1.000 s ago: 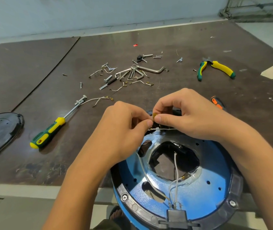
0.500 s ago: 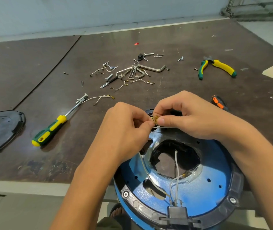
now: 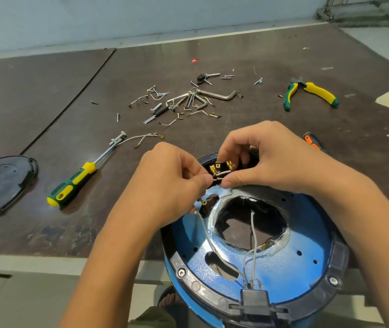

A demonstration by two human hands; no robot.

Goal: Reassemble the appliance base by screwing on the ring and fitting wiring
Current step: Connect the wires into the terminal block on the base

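The blue appliance base (image 3: pixel 290 263) lies upside down at the table's near edge, with a black plastic ring (image 3: pixel 337 261) screwed around its rim. White wires (image 3: pixel 252 230) run from a black connector block (image 3: pixel 255 299) across the central opening. At the base's far rim sit brass terminals (image 3: pixel 217 168). My left hand (image 3: pixel 165 183) pinches a thin white wire (image 3: pixel 221 172) just below those terminals. My right hand (image 3: pixel 269 159) pinches the same wire from the right, its fingers curled over the terminals.
A green and yellow screwdriver (image 3: pixel 77 183) lies left of the base. A black round cover (image 3: pixel 2 185) sits at the far left. Several screws, hex keys and short wires (image 3: pixel 188 100) are scattered beyond my hands. Pliers (image 3: pixel 311 93) lie at the back right, an orange-handled tool (image 3: pixel 314 143) behind my right hand.
My fingers have parted slightly, so the brass terminals and the white wire between them show. The base and tools have not moved.
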